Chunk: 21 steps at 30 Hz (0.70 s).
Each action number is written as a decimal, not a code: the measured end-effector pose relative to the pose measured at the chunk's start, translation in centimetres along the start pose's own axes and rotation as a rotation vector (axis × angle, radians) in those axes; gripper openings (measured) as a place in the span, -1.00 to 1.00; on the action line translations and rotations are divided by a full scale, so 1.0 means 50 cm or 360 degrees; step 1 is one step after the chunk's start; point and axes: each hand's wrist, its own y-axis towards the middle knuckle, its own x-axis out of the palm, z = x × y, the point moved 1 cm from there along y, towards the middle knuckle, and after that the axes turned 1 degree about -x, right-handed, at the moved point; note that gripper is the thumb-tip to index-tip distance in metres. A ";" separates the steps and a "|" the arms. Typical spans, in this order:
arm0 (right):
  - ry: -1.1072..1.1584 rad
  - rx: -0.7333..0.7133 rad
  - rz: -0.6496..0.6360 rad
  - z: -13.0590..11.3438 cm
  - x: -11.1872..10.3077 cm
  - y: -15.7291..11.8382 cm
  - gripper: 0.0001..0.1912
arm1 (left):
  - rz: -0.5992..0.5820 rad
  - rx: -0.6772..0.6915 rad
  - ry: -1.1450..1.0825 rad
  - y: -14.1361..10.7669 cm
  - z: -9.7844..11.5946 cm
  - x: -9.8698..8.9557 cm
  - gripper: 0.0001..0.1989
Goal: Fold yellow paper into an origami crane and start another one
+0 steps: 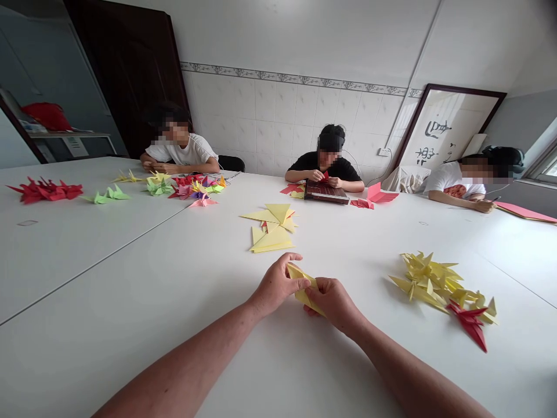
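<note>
A partly folded yellow paper [308, 296] is held between my two hands, just above the white table. My left hand [278, 283] grips its upper left side, thumb on top and index finger curved over the top corner. At the lower right side, my right hand [334, 299] pinches the same paper, with the thumb on top and the other fingers partly hidden beneath. Beyond my hands lie folded yellow papers [273, 238] in a loose stack, with a little red showing between them.
Yellow paper cranes [430, 278] and a red crane [470, 322] lie at the right. Red cranes [46, 190], green cranes [108, 194] and a mixed-colour pile [198, 188] are at the far left. Three people sit across the white table [130, 302]; the middle one holds red paper [325, 176].
</note>
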 end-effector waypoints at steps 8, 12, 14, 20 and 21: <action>-0.0073 -0.0059 -0.0100 -0.001 -0.007 -0.007 -0.77 | 0.0184 -0.0003 0.0151 0.002 0.001 0.005 -0.75; -0.0091 -0.0044 -0.0070 0.000 -0.008 -0.006 -0.80 | 0.0160 -0.0022 0.0147 0.002 -0.007 0.002 -0.78; -0.0153 -0.0059 -0.0004 0.002 -0.008 -0.003 -0.82 | 0.0181 0.0049 0.0212 0.001 -0.009 -0.001 -0.74; -0.0959 -0.0487 0.0337 0.018 -0.016 0.010 -0.79 | 0.0195 0.0546 0.0510 -0.001 -0.008 -0.006 -0.75; -0.1094 -0.0569 0.0363 0.020 -0.018 0.011 -0.81 | 0.0182 0.0584 0.0540 -0.001 -0.008 -0.005 -0.77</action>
